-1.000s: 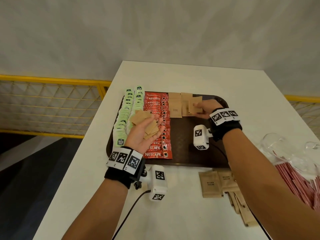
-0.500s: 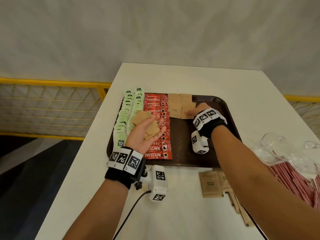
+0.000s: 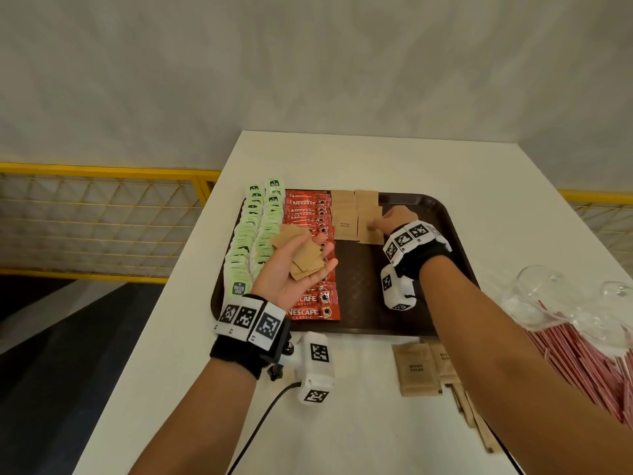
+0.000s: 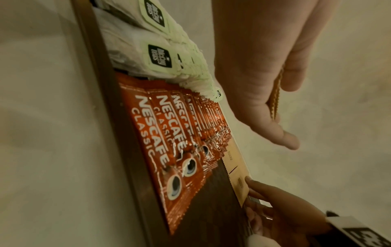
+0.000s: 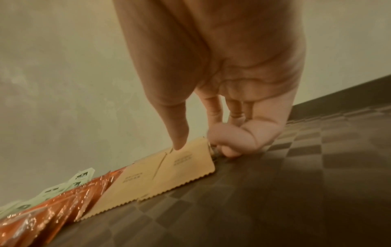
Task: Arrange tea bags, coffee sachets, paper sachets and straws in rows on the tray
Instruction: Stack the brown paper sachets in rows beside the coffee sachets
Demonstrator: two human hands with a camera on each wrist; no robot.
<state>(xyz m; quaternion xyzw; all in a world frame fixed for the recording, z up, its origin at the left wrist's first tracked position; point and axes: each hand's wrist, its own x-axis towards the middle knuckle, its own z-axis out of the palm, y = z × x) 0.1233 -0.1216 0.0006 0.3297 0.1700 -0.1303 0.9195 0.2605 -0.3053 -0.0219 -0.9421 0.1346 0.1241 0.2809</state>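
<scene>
On the brown tray (image 3: 418,269) lie two rows of green tea bags (image 3: 245,234), a row of red coffee sachets (image 3: 306,210) and two short columns of brown paper sachets (image 3: 344,214). My left hand (image 3: 298,269), palm up over the coffee row, holds several paper sachets (image 3: 305,258); their edges (image 4: 275,100) show between thumb and fingers. My right hand (image 3: 387,219) pinches the nearest paper sachet (image 3: 368,231) of the right column. Its thumb rests on top and its curled fingers (image 5: 224,140) sit at the right edge of that sachet (image 5: 186,163).
More brown sachets (image 3: 416,370) lie on the white table in front of the tray. A clear plastic bag of red-wrapped straws (image 3: 582,354) sits at the right. The tray's right half is bare. A yellow railing (image 3: 102,214) runs past the table's left edge.
My right hand has slid left with its sachet to the front of the right column. My left hand has stayed put with its sachets.
</scene>
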